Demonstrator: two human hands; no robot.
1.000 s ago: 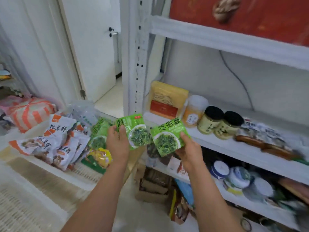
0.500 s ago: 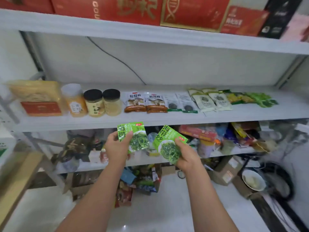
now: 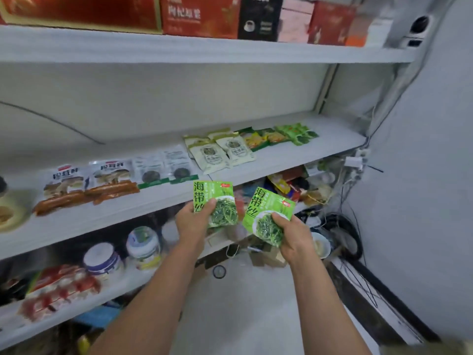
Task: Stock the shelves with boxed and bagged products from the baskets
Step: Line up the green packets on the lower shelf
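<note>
Here each hand, left hand (image 3: pixel 192 222) and right hand (image 3: pixel 294 235), fingers closed, half hides its green packet (image 3: pixel 213 201).

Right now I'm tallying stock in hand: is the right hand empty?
No, the right hand grips a green seaweed bag, as does the left hand.

Both forearms reach forward, left hand (image 3: pixel 193 221) and right hand (image 3: pixel 294 235) each pinching closed, thumbs on top.

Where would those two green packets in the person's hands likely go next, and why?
Probably up and right, beside the matching green packets at the far end of the middle shelf. The left hand and right hand each grip one seaweed packet, and bare shelf lies there.
</note>
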